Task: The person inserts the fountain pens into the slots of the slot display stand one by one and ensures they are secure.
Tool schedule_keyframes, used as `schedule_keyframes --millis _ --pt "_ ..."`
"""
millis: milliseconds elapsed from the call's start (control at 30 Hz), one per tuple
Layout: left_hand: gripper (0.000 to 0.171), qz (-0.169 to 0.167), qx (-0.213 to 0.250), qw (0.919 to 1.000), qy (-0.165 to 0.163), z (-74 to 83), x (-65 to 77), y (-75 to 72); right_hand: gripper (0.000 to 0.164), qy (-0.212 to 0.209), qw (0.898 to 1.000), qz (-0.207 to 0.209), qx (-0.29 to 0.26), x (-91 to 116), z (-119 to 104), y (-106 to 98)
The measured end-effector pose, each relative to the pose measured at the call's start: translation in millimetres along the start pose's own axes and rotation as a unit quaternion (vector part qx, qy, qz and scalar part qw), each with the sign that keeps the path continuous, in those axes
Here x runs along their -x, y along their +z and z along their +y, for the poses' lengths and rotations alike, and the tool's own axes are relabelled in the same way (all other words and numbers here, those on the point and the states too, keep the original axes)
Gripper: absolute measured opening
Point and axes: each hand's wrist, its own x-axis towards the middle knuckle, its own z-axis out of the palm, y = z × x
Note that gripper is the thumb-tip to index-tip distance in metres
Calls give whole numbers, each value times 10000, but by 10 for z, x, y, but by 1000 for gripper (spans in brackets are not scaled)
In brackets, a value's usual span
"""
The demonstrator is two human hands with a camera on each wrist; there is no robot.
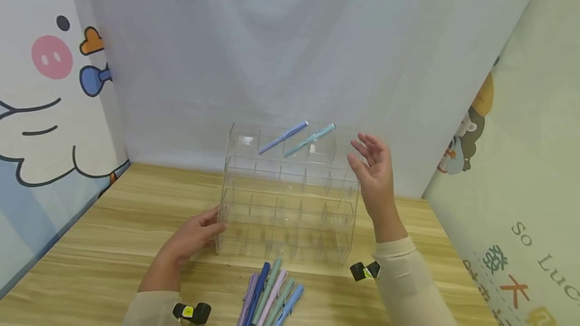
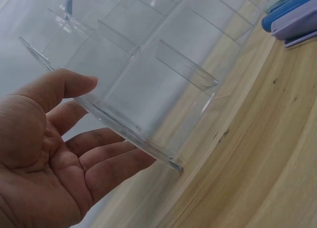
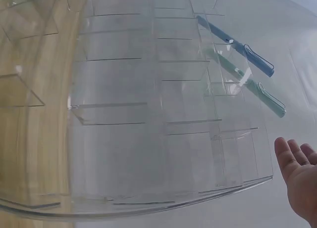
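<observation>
A clear acrylic pen rack (image 1: 290, 205) with stepped, divided tiers stands on the table. My left hand (image 1: 195, 235) holds its left side panel, thumb (image 2: 74, 84) over the edge and the other fingers behind the panel. Two pens lean in the top tier: a periwinkle blue pen (image 1: 283, 138) and a mint green pen (image 1: 310, 140). My right hand (image 1: 375, 180) is raised beside the rack's upper right corner, holding nothing, its fingers loosely bent. In the right wrist view, the right hand's fingertips (image 3: 282, 146) are below the mint pen's capped end.
Several pens (image 1: 272, 296) in purple, dark blue, green, pink and light blue lie fanned on the wooden table (image 1: 109, 245) in front of the rack. A pale curtain (image 1: 290, 54) hangs close behind. Printed panels (image 1: 494, 205) stand at both sides.
</observation>
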Motion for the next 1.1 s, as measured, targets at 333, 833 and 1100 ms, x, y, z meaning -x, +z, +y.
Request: schedule_keyframes --millis 333,833,1100 --pt "78 -14 0 10000 -39 8 12 12 54 -23 9996 269 16 588 78 -92" --pt "77 -15 14 10000 -8 -30 27 -37 64 181 9990 291 -290 882 200 -86" --pt "70 -45 -95 9999 81 37 -3 7 38 599 9930 -802 633 963 290 -131"
